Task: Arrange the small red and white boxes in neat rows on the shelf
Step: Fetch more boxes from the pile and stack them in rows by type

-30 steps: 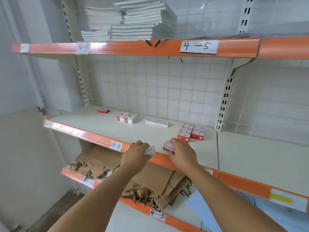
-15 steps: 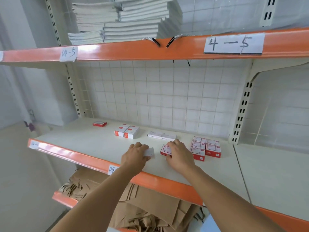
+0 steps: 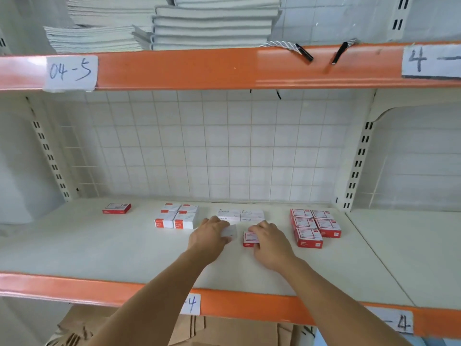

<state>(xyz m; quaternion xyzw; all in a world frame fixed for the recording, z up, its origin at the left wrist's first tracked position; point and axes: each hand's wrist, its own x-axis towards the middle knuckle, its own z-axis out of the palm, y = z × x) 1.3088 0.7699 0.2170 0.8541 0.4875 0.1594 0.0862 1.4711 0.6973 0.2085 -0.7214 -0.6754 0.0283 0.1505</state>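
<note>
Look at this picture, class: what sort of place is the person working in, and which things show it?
Probably a stockroom or shop storage area. Orange-edged metal shelving carries handwritten location labels such as 04-5, stacked paper goods sit above, and grouped small red and white boxes are laid out in rows.

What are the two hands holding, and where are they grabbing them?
The left hand grips a small white box by its left end. The right hand holds a red and white box by its right side, on the shelf.
</note>
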